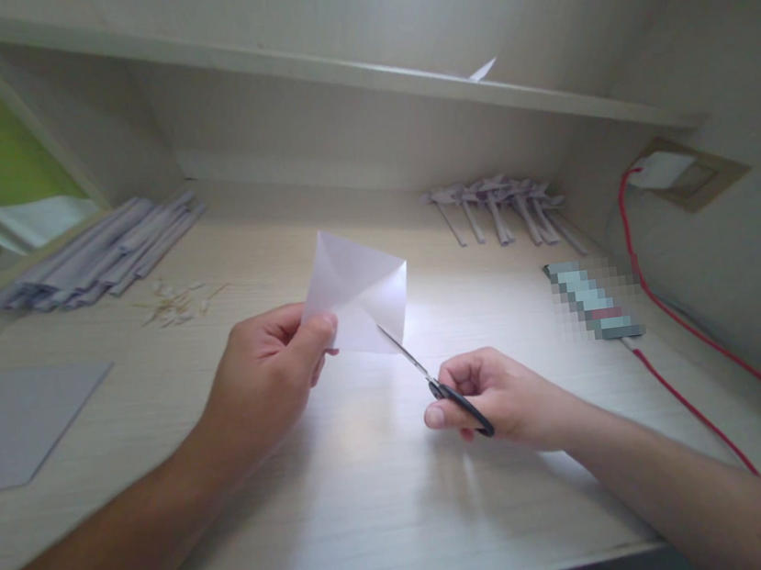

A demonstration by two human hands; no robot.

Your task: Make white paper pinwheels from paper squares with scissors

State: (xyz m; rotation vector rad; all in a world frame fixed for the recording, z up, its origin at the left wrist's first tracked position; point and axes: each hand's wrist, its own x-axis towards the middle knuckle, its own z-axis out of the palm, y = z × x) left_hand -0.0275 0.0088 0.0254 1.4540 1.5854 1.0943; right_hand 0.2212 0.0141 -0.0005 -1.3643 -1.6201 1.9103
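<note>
My left hand [282,357] pinches the left corner of a small white square of paper [356,279], held up above the desk. Crease lines cross the square and meet near its middle. In my right hand [491,396] is a pair of scissors [461,405] with black handles, my thumb and fingers in the loops. The scissor blades reach into the lower right corner of the paper, pointing toward its centre. Whether the blades are fully closed is hard to make out.
Rolled paper tubes [106,254] lie at the back left, near small pale sticks [178,301]. A paper stack [29,421] lies at left. Several paper pinwheels [495,201] rest at back right. A phone [591,301] with a red cable [698,412] lies at right, below a shelf [340,68].
</note>
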